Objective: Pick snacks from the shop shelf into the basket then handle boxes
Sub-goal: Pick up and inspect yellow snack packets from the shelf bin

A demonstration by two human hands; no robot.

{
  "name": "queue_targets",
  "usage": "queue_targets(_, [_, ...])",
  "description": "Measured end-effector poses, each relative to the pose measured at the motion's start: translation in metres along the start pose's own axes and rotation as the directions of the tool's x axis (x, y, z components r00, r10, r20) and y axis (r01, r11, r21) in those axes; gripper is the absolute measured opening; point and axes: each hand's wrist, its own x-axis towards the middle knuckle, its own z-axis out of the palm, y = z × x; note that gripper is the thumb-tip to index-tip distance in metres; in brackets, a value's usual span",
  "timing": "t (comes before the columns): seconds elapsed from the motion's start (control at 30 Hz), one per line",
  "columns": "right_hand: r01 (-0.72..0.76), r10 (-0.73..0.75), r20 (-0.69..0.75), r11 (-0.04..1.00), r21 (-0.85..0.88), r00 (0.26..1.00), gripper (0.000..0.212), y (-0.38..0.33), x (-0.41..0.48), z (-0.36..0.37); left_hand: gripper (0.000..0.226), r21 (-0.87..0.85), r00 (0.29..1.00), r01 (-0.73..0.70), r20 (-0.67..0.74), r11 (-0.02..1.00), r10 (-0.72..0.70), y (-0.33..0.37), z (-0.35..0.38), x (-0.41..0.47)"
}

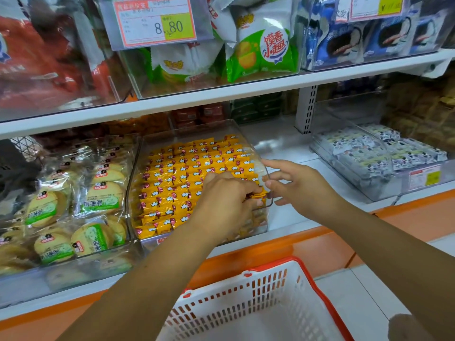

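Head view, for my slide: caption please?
Left hand grips yellow snack packets in a clear shelf bin, right hand touching its rim, white basket below.

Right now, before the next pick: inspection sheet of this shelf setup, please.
Surface: white shelf, bare patch right of the clear bin.
Job's things: yellow packets fill the clear bin; white basket with red rim below, no snack visible in it.
Clutter: biscuit packs to the left, grey-white packs to the right.
Grippers: left hand curls its fingers round yellow packets at the bin's front right; right hand at the bin's right wall, grip unclear.
Cables: nothing seen.
Surroundings: upper shelf with green packs and a price tag; orange plinth, tiled floor.
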Motion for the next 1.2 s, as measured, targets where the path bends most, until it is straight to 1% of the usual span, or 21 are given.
queue_targets(0.13, [0.003, -0.003, 0.011, 1.0, -0.017, 1.0, 0.048, 0.002, -0.001, 0.0, 0.029, 0.154, 0.992, -0.082, 0.106, 0.985, 0.066, 0.007, -0.007, 0.006])
queue_targets(0.23, [-0.009, 0.009, 0.008, 1.0, -0.026, 1.0, 0.044, 0.004, 0.0, 0.0, 0.023, 0.197, 0.983, -0.12, 0.16, 0.973, 0.089, 0.008, -0.007, 0.012])
queue_targets(0.3, [-0.008, 0.008, 0.006, 1.0, -0.029, 1.0, 0.044, 0.005, 0.0, 0.0, 0.018, 0.221, 0.98, -0.141, 0.17, 0.965, 0.104, 0.007, -0.004, 0.014])
queue_targets(0.4, [-0.01, 0.01, -0.001, 1.0, -0.024, 1.0, 0.045, 0.007, 0.0, 0.0, 0.025, 0.294, 0.965, -0.207, 0.217, 0.933, 0.146, 0.002, 0.001, 0.014])
queue_targets(0.47, [-0.013, 0.013, 0.0, 1.0, -0.02, 1.0, 0.045, 0.009, 0.0, 0.001, 0.03, 0.251, 0.961, -0.22, 0.22, 0.943, 0.166, -0.008, 0.006, 0.006])
queue_targets(0.57, [-0.011, 0.011, 0.002, 1.0, -0.023, 1.0, 0.044, 0.007, 0.001, 0.0, 0.033, 0.087, 0.974, -0.208, 0.111, 0.974, 0.198, -0.025, 0.013, -0.009])
queue_targets(0.63, [0.019, -0.019, -0.003, 0.994, -0.111, 1.0, 0.043, 0.005, 0.0, 0.0, 0.038, 0.073, 0.979, -0.205, 0.021, 0.976, 0.204, -0.034, 0.018, -0.017])
queue_targets(0.67, [0.046, -0.047, -0.005, 0.981, -0.19, 0.999, 0.04, 0.004, 0.0, 0.0, 0.04, 0.084, 0.98, -0.199, -0.008, 0.976, 0.2, -0.036, 0.018, -0.02])
queue_targets(0.7, [0.075, -0.078, -0.002, 0.961, -0.267, 0.997, 0.037, 0.001, -0.001, 0.0, 0.043, 0.099, 0.981, -0.194, -0.006, 0.976, 0.195, -0.038, 0.018, -0.023])
queue_targets(0.77, [0.113, -0.118, 0.009, 0.92, -0.374, 0.993, 0.03, -0.001, 0.0, 0.004, 0.047, 0.133, 0.98, -0.197, 0.056, 0.971, 0.191, -0.038, 0.016, -0.027])
queue_targets(0.87, [0.137, -0.126, 0.057, 0.847, -0.513, 0.99, 0.025, -0.003, 0.004, 0.012, 0.05, 0.161, 0.976, -0.194, 0.134, 0.968, 0.174, -0.037, 0.016, -0.03])
queue_targets(0.93, [0.112, -0.071, 0.091, 0.786, -0.608, 0.993, 0.026, -0.005, 0.008, 0.017, 0.051, 0.177, 0.975, -0.194, 0.14, 0.965, 0.171, -0.035, 0.015, -0.029])
queue_targets(1.0, [0.071, -0.025, 0.079, 0.747, -0.661, 0.997, 0.023, -0.008, 0.01, 0.022, 0.049, 0.185, 0.972, -0.191, 0.169, 0.964, 0.16, -0.036, 0.014, -0.028])
queue_targets(1.03, [0.058, -0.031, 0.053, 0.752, -0.656, 0.998, 0.02, -0.009, 0.011, 0.023, 0.049, 0.188, 0.971, -0.189, 0.18, 0.964, 0.156, -0.036, 0.014, -0.028])
queue_targets(1.1, [0.059, -0.092, -0.024, 0.797, -0.601, 0.995, 0.013, -0.008, 0.011, 0.023, 0.05, 0.194, 0.97, -0.181, 0.196, 0.964, 0.143, -0.034, 0.011, -0.029])
queue_targets(1.2, [0.121, -0.218, -0.146, 0.864, -0.488, 0.965, 0.01, -0.012, 0.011, 0.018, 0.05, 0.187, 0.968, -0.177, 0.21, 0.966, 0.136, -0.033, 0.01, -0.029])
